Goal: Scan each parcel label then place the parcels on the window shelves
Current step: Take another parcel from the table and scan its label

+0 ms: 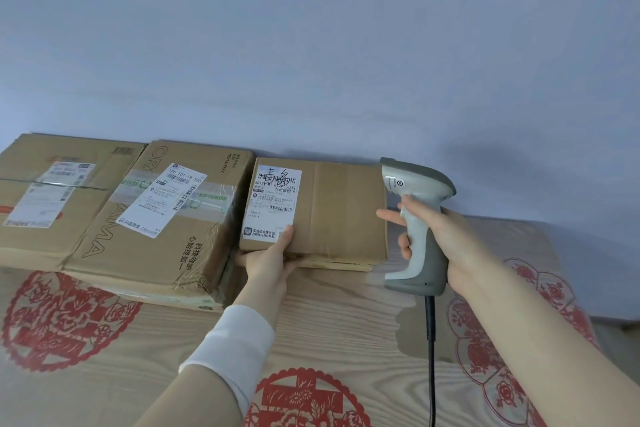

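Clamped on the scanner [419, 218], my right hand [446, 239] aims at the label [272, 201] while my left hand [272, 262] grips the parcel [343, 211]; boxes [162, 218] at nine o'clock and all shelving seemingly remain.

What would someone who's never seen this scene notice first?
Most likely the grey barcode scanner at centre right, gripped by the right hand, its head turned toward the small parcel beside it. The left hand grips that parcel's near edge below its white label with bold black handwriting. The middle parcel and left parcel, both bigger, sit leftward by the wall; red paper-cut patterns mark the wooden surface in front.
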